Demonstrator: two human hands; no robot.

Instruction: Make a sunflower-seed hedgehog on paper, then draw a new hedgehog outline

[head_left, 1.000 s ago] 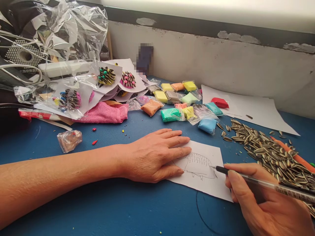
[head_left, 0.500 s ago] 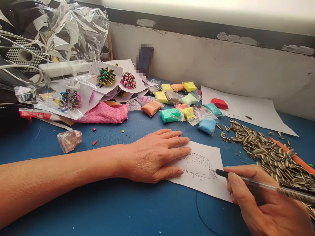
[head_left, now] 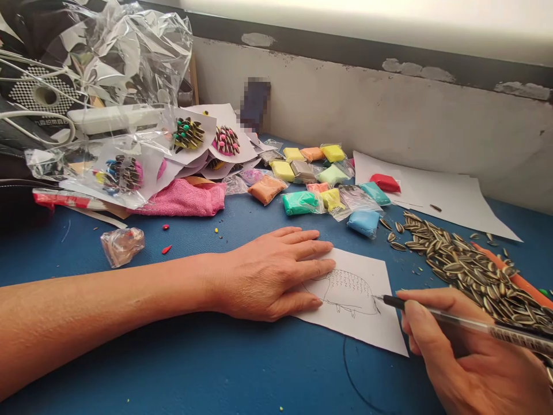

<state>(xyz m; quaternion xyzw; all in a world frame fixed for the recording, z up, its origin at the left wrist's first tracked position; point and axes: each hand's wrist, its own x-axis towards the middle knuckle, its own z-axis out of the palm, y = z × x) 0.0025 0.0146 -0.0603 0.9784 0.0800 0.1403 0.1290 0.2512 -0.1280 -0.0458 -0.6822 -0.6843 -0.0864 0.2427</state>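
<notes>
My left hand (head_left: 272,274) lies flat with fingers spread, its fingertips and thumb pressing on the left part of a small white paper sheet (head_left: 384,334). On the sheet is a line drawing (head_left: 349,291) of a rounded animal with short legs and rows of small marks on its back. The hand covers the drawing's left end. Between thumb and fingers, my right hand (head_left: 466,340) grips a clear-barrelled pen (head_left: 458,323) with a black grip. The pen's tip is at the right edge of the animal's outline.
Sunflower seeds (head_left: 466,265) are heaped at right beside an orange stick (head_left: 527,282). Packets of coloured clay (head_left: 300,203) lie behind the paper. Seed-covered crafts (head_left: 188,135), a pink cloth (head_left: 185,199) and clear plastic film (head_left: 142,52) crowd the left. A wrapped lump (head_left: 122,246) sits nearer.
The pen and my right hand have shifted slightly to the right, moving the tip out to the outline's edge. My left hand stays in place on the paper.
</notes>
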